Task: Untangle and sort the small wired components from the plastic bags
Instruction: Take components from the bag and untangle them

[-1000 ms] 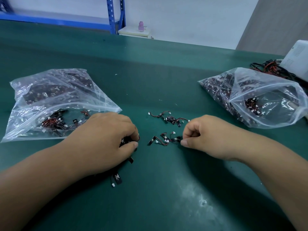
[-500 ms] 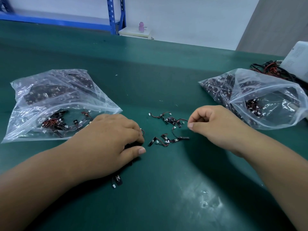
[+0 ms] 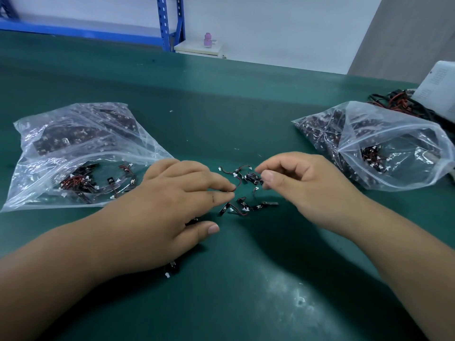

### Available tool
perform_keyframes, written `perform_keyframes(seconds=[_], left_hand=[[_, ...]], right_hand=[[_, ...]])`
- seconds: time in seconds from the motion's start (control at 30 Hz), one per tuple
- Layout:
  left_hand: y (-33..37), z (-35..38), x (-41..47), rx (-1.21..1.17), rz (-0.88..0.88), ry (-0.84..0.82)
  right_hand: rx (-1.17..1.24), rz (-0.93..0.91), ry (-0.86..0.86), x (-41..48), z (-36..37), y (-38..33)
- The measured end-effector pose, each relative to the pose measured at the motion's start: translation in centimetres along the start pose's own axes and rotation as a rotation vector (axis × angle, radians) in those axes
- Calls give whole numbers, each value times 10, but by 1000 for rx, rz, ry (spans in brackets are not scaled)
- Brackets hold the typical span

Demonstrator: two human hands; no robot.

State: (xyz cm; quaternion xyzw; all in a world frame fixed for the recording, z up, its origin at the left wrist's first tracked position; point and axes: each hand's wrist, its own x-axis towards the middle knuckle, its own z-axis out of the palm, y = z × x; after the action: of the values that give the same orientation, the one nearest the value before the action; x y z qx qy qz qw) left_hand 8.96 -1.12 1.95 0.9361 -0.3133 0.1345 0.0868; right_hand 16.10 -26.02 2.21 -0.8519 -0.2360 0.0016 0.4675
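Two clear plastic bags of small black wired components lie on the green table: the left bag (image 3: 73,153) flat, the right bag (image 3: 384,143) puffed open. Between them sit loose components, an upper cluster (image 3: 236,172) and a lower cluster (image 3: 246,207). My left hand (image 3: 177,207) lies palm down with its fingers stretched out, the fingertips touching a red-black wire of the upper cluster. More components are partly hidden under its palm, and one (image 3: 171,269) peeks out by the wrist. My right hand (image 3: 302,188) is curled, its thumb and index finger pinching a black component in the upper cluster.
A white device (image 3: 438,89) and a tangle of black and red cables (image 3: 398,102) sit at the far right behind the right bag. Beyond the table's far edge stand a blue shelf frame (image 3: 170,20) and a white cabinet with a pink bottle (image 3: 207,40).
My right hand let go of a component in the lower cluster, lifted, and moved up and left to the upper cluster. My left hand's fingers uncurled and reached right to the wire.
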Motion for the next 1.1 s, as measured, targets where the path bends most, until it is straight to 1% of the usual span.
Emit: perform_keyframes(seconds=[0.1, 0.17, 0.23, 0.33, 0.4, 0.47, 0.57, 0.63, 0.7, 0.77, 0.83, 0.9, 1.03, 1.1], left_hand=[[4, 1, 1, 0, 84, 27], [5, 2, 1, 9, 113, 27], [6, 4, 0, 6, 116, 13], [4, 4, -2, -26, 95, -9], [2, 2, -3, -51, 32, 17], [-1, -2, -4, -94, -46, 23], [-4, -5, -5, -147, -117, -43], [-6, -2, -6, -94, -160, -128], [-9, 2, -6, -36, -187, -203], [-13, 4, -6, -5, -180, -231], [-15, 4, -4, 7, -174, -234], [-16, 4, -3, 19, -171, -217], [-15, 3, -3, 75, -163, -193], [-14, 2, -3, 98, -159, -185]], right_hand=[[124, -40, -115, -7, 13, -11], [140, -64, -117, -10, 21, -14], [127, -85, -61, -10, 23, -14], [110, -86, 82, -8, 19, -11], [149, -61, 177, -4, 12, -7], [175, -29, 218, 0, 5, -4], [158, 87, 143, 5, -2, 6], [149, 187, 114, 7, -8, 14], [131, 239, 160, 10, -15, 20], [59, 265, 228, 12, -19, 25], [-28, 260, 229, 10, -17, 27], [-103, 240, 130, 7, -11, 26], [-294, 162, -256, 0, -6, 23], [-395, 157, -367, -3, -3, 24]])
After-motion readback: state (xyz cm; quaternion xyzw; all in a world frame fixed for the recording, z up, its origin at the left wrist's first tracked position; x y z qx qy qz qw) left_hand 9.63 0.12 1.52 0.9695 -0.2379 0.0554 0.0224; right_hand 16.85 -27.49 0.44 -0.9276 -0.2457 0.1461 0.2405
